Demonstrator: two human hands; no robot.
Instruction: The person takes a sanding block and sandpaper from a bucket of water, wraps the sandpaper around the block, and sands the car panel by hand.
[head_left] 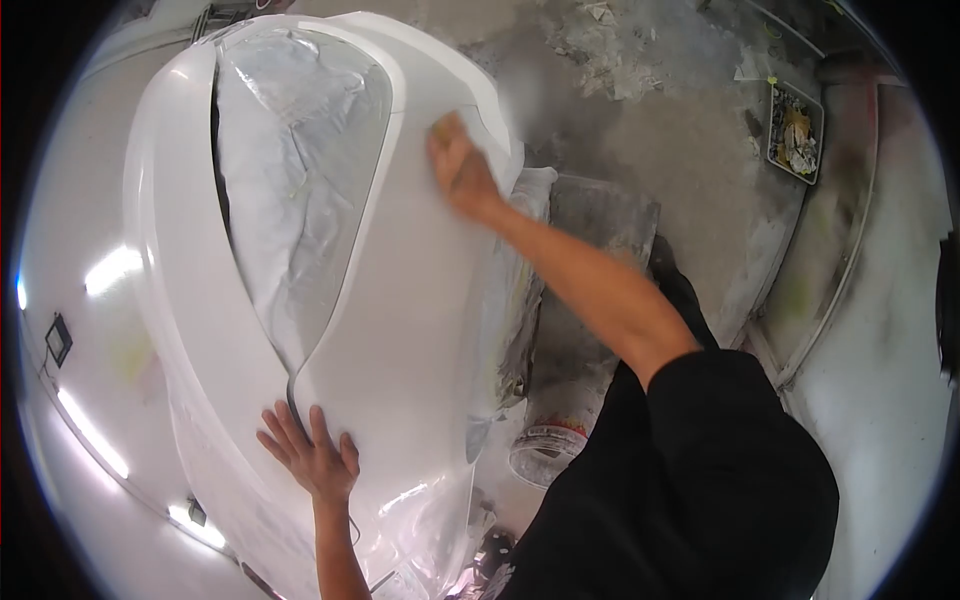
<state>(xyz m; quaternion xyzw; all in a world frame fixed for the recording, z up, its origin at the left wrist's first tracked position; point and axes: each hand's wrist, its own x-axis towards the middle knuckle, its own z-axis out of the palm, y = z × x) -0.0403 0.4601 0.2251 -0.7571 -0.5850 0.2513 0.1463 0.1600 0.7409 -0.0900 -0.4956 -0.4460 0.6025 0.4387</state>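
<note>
A white car body (pixel 400 270) fills the middle of the view, its surface matte on the side panel. My left hand (pixel 315 460) lies flat on it with fingers spread, beside the lower tip of the window opening. Farther up, my right hand (pixel 463 170) presses on the side panel near the upper edge, its fingers closed and blurred. A small yellow-green patch shows at its fingertips; what it belongs to is too blurred to tell. Clear plastic sheeting (pixel 300 150) covers the window area between the white pillars.
A round bucket-like container (pixel 548 455) stands on the floor by my legs. Near the wall at upper right sits a tray (pixel 797 130) of scraps. Scraps of debris lie on the grey floor (pixel 640 130). Bright lamps (pixel 95 430) line the left wall.
</note>
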